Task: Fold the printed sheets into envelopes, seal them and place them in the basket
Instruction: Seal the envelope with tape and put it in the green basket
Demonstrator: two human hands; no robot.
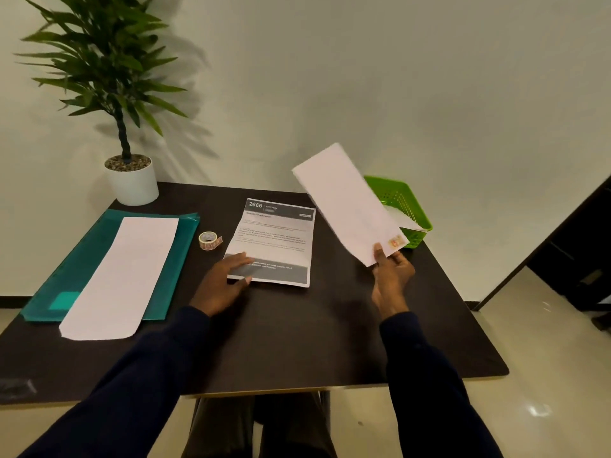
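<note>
My right hand (391, 276) pinches the near end of a white sealed envelope (347, 203) with a small sticker at its corner, holding it tilted in the air in front of the green basket (418, 209). Something white lies inside the basket. A printed sheet (277, 239) headed "2666" lies flat at the table's middle. My left hand (224, 280) rests on its near left corner with fingers spread. A small roll of stickers (209, 240) stands just left of the sheet. A blank white envelope (122, 276) lies on a teal folder (82, 259) at the left.
A potted plant (130, 180) in a white pot stands at the table's far left corner against the wall. The dark table (297, 342) ends close to my knees. A dark door frame (568, 233) rises to the right, over a glossy floor.
</note>
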